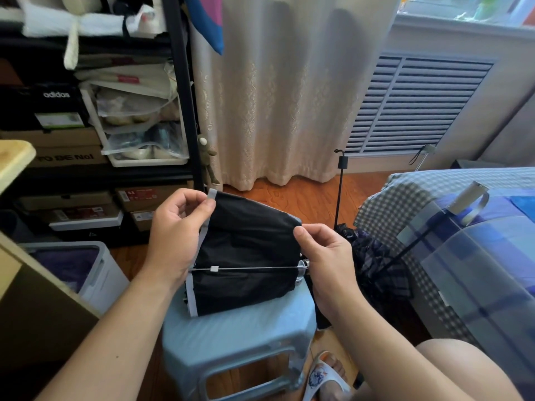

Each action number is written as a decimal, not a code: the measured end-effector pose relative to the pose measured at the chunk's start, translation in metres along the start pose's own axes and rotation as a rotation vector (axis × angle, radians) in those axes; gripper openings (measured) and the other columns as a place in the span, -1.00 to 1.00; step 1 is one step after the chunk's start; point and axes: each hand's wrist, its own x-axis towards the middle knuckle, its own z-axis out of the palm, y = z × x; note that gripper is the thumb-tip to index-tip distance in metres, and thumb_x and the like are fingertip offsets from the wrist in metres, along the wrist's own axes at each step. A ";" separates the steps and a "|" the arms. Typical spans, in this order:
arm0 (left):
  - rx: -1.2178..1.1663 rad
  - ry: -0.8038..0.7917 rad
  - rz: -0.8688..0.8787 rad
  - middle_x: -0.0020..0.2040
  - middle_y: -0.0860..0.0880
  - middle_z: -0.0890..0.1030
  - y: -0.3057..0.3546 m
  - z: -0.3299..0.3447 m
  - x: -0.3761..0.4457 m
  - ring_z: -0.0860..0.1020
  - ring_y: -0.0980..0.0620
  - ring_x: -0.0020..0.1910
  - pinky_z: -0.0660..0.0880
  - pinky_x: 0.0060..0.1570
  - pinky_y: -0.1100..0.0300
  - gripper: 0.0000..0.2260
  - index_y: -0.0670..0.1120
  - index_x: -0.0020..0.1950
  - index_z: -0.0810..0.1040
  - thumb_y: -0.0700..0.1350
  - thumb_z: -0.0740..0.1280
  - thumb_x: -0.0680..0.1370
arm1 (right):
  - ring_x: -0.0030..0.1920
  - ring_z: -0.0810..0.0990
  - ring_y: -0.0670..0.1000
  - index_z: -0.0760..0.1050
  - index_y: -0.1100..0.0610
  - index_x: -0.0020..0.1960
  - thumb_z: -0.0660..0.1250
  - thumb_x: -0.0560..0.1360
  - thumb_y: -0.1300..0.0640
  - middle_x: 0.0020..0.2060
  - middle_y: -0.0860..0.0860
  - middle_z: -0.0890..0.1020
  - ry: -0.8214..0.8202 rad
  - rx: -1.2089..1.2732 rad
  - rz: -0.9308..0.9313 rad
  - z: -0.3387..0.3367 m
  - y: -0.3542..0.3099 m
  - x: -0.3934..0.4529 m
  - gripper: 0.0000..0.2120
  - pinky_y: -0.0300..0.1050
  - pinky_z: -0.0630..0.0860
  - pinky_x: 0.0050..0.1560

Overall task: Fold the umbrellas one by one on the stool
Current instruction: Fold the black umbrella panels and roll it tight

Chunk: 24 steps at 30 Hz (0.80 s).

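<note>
Both hands' grips pinch the black umbrella (246, 256) canopy's top edge

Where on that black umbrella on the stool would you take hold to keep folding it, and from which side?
Probably at the top edge of the black umbrella, from above, one corner per hand. The fabric panel stands up from the stool with both corners free; the left hand and right hand pinch there now. The thin metal rib across it offers little grip.

my bare hands (176, 235): 2 | black fabric umbrellas with grey trim (246, 256): 1 | light blue plastic stools (240, 334): 1 | dark plaid folding umbrellas (376, 261): 1
</note>
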 end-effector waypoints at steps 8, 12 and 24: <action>-0.018 -0.035 0.013 -0.10 -0.04 0.67 0.005 -0.002 -0.005 0.63 0.02 -0.03 0.60 0.15 0.01 -0.91 -0.06 -0.07 0.63 -0.22 0.40 0.60 | -0.03 0.71 0.12 0.68 0.18 0.02 0.45 0.56 0.23 -0.07 0.13 0.74 -0.027 0.055 0.011 -0.002 -0.003 0.002 -0.93 0.10 0.65 0.14; -0.020 -0.050 0.024 -0.11 -0.03 0.66 0.006 -0.003 -0.005 0.63 0.03 -0.03 0.60 0.11 0.05 -0.91 -0.07 -0.07 0.62 -0.24 0.39 0.60 | -0.03 0.64 0.17 0.70 0.15 -0.03 0.43 0.58 0.21 -0.05 0.18 0.72 -0.014 0.146 0.057 -0.003 -0.003 0.005 -0.93 0.23 0.57 0.22; -0.030 -0.081 0.058 -0.11 -0.02 0.66 0.007 -0.001 -0.007 0.64 0.02 -0.03 0.61 0.09 0.09 -0.92 -0.06 -0.07 0.63 -0.23 0.41 0.58 | 0.15 0.64 -0.06 0.55 -0.07 0.27 0.51 0.53 0.17 0.14 -0.03 0.64 -0.086 -0.319 -0.300 -0.020 -0.007 0.016 -0.64 -0.10 0.61 0.20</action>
